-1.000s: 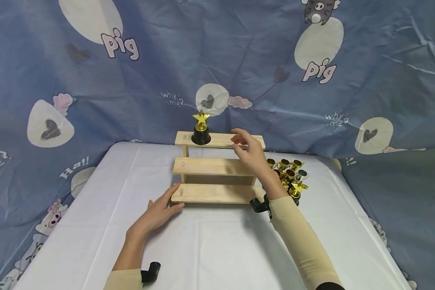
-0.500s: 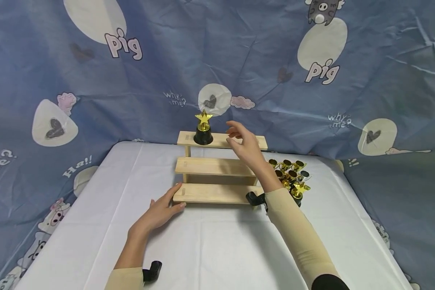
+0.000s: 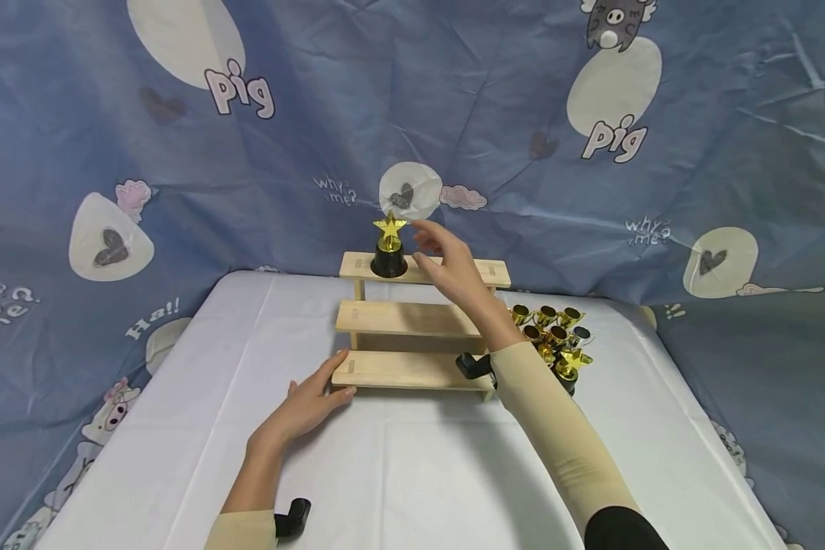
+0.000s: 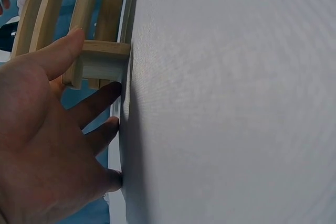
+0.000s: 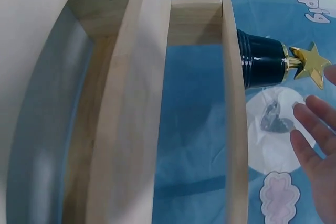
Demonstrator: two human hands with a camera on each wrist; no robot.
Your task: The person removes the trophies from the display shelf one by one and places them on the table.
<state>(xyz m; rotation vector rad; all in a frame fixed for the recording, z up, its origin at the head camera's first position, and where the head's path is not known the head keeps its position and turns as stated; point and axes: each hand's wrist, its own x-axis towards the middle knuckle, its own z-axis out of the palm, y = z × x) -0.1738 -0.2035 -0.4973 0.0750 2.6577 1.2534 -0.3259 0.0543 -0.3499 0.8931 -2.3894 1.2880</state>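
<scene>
A three-tier wooden shelf (image 3: 412, 371) stands on the white table. My left hand (image 3: 301, 406) holds the left end of its lowest step, thumb at the front edge and index finger at the back corner; in the left wrist view the other fingers extend down beside the step. On the left of the top step stands an upright star trophy (image 3: 389, 246), gold on a black base. My right hand (image 3: 450, 267) is above the top step, just right of the trophy, fingers slightly bent and holding nothing. In the right wrist view its fingertips (image 5: 302, 111) are near the gold star.
Several small cup trophies (image 3: 545, 317), mostly gold, cluster right of the shelf, partly behind my right forearm. A second star trophy (image 3: 572, 365) stands at their front. A blue printed cloth (image 3: 282, 160) hangs behind the white-covered table (image 3: 399, 473).
My right hand has moved left along the top step, closer to the star trophy. The left hand keeps its place on the shelf. The head view has shifted slightly.
</scene>
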